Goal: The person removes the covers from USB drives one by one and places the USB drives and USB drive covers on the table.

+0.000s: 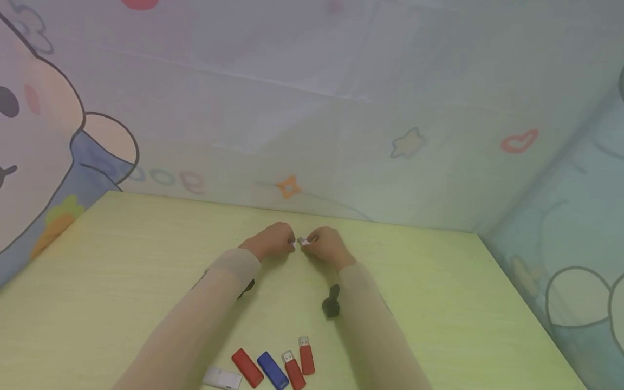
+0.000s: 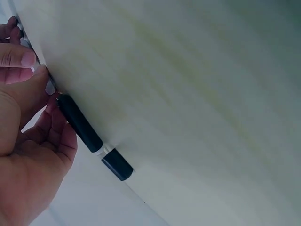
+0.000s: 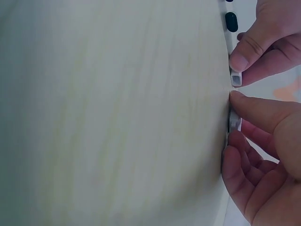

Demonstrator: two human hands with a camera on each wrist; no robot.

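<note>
In the head view, my left hand point(image 1: 270, 240) and right hand point(image 1: 329, 248) face each other near the far side of the table. The right hand pinches a white USB flash drive point(image 1: 305, 242), its metal plug pointing at the left hand. A small white cap point(image 3: 236, 78) with a squarish grey opening is held between the left thumb and fingers. The two pieces are apart, with a narrow gap. Beside the left hand, in the left wrist view, lies a black USB drive point(image 2: 80, 123); its black cap point(image 2: 117, 165) is partly off, showing silver between.
Near the table's front edge lie a white drive point(image 1: 222, 377), a red drive point(image 1: 247, 368), a blue drive point(image 1: 272, 370) and two red drives with bare plugs point(image 1: 294, 371) point(image 1: 306, 357). A patterned cloth wall point(image 1: 336, 124) rises behind the table.
</note>
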